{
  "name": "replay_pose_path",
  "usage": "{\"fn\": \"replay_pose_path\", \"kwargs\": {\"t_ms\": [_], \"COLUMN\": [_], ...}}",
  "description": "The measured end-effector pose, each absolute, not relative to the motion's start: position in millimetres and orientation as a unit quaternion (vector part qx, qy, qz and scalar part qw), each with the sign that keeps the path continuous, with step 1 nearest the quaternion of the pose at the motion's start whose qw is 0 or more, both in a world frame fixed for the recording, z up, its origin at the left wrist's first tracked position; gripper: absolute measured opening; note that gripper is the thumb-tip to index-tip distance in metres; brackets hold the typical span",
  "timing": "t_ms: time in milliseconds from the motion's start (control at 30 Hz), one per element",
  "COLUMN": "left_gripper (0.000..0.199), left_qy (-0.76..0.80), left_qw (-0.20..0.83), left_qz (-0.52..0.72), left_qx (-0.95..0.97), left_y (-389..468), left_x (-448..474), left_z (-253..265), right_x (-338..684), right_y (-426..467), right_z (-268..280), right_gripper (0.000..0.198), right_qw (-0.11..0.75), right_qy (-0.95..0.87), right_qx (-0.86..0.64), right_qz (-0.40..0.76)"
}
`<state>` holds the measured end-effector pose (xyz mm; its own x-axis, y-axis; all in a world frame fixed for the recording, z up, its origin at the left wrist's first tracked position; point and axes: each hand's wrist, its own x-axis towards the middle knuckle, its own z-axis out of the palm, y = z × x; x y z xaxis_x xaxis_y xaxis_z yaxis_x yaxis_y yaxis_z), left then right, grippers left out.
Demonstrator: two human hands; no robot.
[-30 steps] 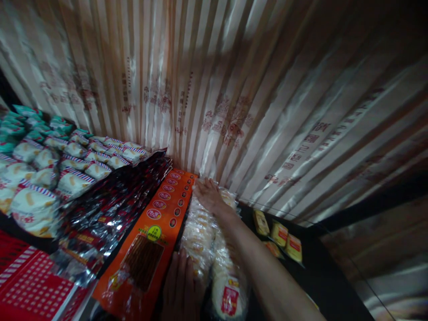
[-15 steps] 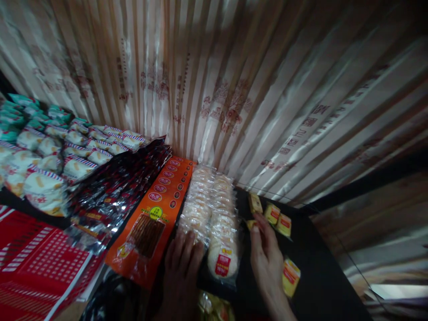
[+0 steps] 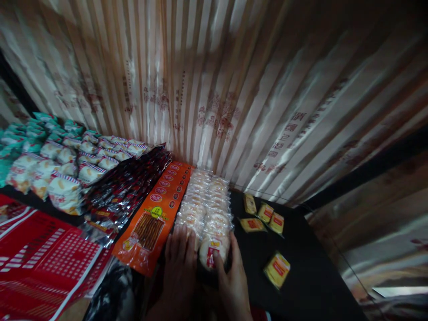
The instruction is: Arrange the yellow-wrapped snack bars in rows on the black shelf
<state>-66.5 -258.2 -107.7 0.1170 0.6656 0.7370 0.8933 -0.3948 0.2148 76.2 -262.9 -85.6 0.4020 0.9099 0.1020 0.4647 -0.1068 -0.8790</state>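
Observation:
Two rows of round, white rice crackers in clear packets [image 3: 216, 205] stand packed together on the black table. My left hand [image 3: 180, 263] lies with stretched fingers over the front end of the left row. My right hand [image 3: 234, 276] is at the front of the right row, its thumb on the red label of the front rice cracker packet [image 3: 207, 256] and its fingers along the right side. Right of the rows lie several small yellow packets [image 3: 278, 269], untouched by either hand.
Left of the crackers lies a long orange snack bag [image 3: 163, 196], then a fanned stack of dark shiny bags [image 3: 127, 185]. Several white snack bags [image 3: 65, 191] and green bags [image 3: 45, 127] fill the far left. A red printed bag [image 3: 50, 263] is nearer. A pleated curtain [image 3: 200, 80] hangs behind.
My right hand has moved left from a yellow packet to the front of the right cracker row. That yellow packet now lies uncovered. My left hand stays at the left row. The view has shifted slightly.

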Motion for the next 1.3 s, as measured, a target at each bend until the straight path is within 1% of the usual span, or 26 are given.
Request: {"fn": "replay_pose_path", "kwargs": {"t_ms": [100,200,300,367,500,600,700,933,1100,1300], "left_gripper": [0.042,0.040,0.043,0.046,0.051,0.056,0.058,0.058,0.058,0.057], "left_qy": [-0.490,-0.473,-0.462,-0.464,-0.484,-0.477,-0.483,-0.487,-0.489,-0.506], "left_qw": [0.161,0.160,0.146,0.136,0.123,0.117,0.098,0.084,0.088,0.091], "left_qz": [-0.377,-0.345,-0.361,-0.380,-0.408,-0.419,-0.407,-0.401,-0.391,-0.372], "left_qx": [-0.769,-0.795,-0.797,-0.788,-0.764,-0.764,-0.769,-0.772,-0.775,-0.773], "left_y": [-260,-258,-253,-248,-238,-232,-230,-230,-229,-229], "left_x": [-61,-49,-38,-36,-44,-52,-54,-52,-52,-52], "left_z": [-101,-90,-80,-77,-77,-79,-81,-80,-80,-76], "right_x": [75,78,85,89,89,79,67,71,95,100], "right_y": [-267,-271,-270,-267,-254,-244,-238,-234,-193,-145], "right_z": [-87,-86,-84,-81,-72,-68,-69,-68,-54,-56], "right_gripper": [0.077,0.074,0.071,0.071,0.077,0.086,0.092,0.087,0.090,0.094], "right_qw": [0.465,0.495,0.526,0.530,0.527,0.521,0.515,0.513,0.522,0.508], "right_qy": [-0.481,-0.442,-0.393,-0.382,-0.392,-0.383,-0.379,-0.379,-0.407,-0.398], "right_qx": [-0.696,-0.687,-0.670,-0.662,-0.651,-0.650,-0.658,-0.673,-0.679,-0.666], "right_qz": [0.259,0.297,0.346,0.367,0.380,0.400,0.397,0.374,0.317,0.375]}}
